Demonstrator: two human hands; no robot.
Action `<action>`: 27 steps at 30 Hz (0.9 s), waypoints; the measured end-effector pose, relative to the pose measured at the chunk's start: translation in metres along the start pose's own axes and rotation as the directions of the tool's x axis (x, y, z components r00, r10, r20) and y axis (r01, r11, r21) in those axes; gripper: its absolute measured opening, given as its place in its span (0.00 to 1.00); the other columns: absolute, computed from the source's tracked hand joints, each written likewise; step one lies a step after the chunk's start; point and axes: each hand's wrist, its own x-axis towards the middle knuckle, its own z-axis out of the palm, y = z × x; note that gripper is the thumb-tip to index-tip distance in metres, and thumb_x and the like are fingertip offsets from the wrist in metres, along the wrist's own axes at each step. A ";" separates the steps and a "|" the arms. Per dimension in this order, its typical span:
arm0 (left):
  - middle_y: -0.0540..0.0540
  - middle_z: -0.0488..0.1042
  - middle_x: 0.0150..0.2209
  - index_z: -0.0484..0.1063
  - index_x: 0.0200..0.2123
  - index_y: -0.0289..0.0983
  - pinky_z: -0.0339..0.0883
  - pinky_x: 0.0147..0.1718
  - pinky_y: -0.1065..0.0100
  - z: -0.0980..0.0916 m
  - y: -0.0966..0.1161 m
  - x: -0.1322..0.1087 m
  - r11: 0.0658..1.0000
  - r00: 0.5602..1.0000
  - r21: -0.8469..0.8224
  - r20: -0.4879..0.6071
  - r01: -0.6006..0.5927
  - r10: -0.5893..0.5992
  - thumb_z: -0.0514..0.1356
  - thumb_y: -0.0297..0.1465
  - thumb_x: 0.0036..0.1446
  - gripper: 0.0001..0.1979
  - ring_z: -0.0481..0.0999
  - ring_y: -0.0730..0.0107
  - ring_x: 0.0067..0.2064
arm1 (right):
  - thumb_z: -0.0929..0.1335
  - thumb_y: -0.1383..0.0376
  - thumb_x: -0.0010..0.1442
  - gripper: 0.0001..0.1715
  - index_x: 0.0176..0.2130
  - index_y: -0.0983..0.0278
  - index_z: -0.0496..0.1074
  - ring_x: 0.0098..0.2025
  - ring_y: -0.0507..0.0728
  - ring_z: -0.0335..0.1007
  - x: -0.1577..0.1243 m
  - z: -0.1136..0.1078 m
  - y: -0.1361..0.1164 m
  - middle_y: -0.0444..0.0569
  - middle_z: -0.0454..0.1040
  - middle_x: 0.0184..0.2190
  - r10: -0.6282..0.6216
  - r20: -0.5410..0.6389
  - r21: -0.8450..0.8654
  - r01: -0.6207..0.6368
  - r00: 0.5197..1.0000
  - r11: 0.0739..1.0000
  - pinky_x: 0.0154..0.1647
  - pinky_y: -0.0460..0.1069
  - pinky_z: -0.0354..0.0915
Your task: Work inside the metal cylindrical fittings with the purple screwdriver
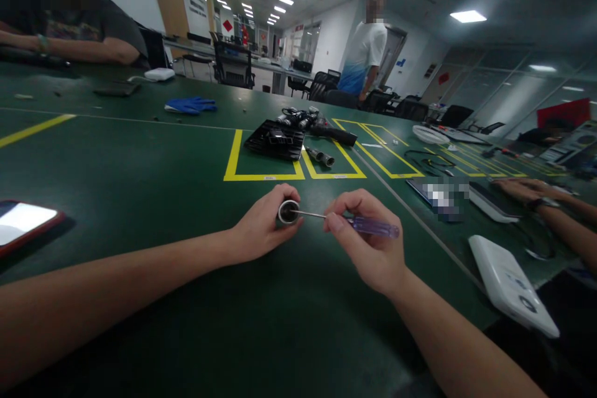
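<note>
Green tabletop (261,329) stretches across a long office, seen in the head view, with yellow tape outlines (265,178) marked on it and dark chairs (233,65) beyond its far edge. Near the middle, the person's left hand (263,227) has its fingers closed around a short metal tube (281,214), whose round open end shows between thumb and fingers. Just to the right, the right hand (373,255) holds a screwdriver (375,227) by its purple handle, fingers wrapped snugly about it; the thin shaft points left, its tip at the tube's mouth, though whether it touches the inner wall cannot be told. Farther off, a glossy black piece (274,142) lies in a taped box, with two metal cylinders (321,157) to its right. Blue gloves (190,105) lie far left, a red-edged phone (25,224) near left, and a white device (513,286) near right. Another person's hands (522,189) rest at the right, a seated person (97,37) is far left, and someone stands (359,59) beyond the table.
</note>
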 end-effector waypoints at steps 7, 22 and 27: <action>0.49 0.65 0.34 0.59 0.35 0.38 0.63 0.32 0.66 0.000 0.002 0.002 1.000 1.000 0.007 0.015 -0.006 0.006 0.56 0.36 0.55 0.09 0.66 0.69 0.34 | 0.67 0.71 0.55 0.05 0.27 0.65 0.66 0.25 0.47 0.62 0.002 0.001 -0.002 0.41 0.67 0.24 -0.097 0.053 -0.109 0.102 0.994 0.989 0.26 0.44 0.59; 0.47 0.67 0.35 0.60 0.34 0.38 0.63 0.34 0.64 0.001 0.002 0.002 0.996 0.998 0.068 0.032 -0.053 0.051 0.56 0.35 0.55 0.09 0.67 0.66 0.35 | 0.65 0.69 0.55 0.05 0.27 0.63 0.65 0.24 0.49 0.61 0.005 0.002 0.000 0.41 0.67 0.23 -0.102 0.147 -0.123 0.120 0.984 0.985 0.27 0.46 0.60; 0.47 0.67 0.34 0.60 0.34 0.38 0.63 0.33 0.64 0.001 0.003 0.002 0.995 0.996 0.063 0.047 -0.082 0.079 0.56 0.35 0.56 0.08 0.67 0.67 0.34 | 0.66 0.70 0.55 0.05 0.27 0.63 0.65 0.24 0.48 0.61 0.004 0.002 0.000 0.41 0.67 0.23 -0.128 0.117 -0.123 0.142 0.985 0.982 0.26 0.46 0.59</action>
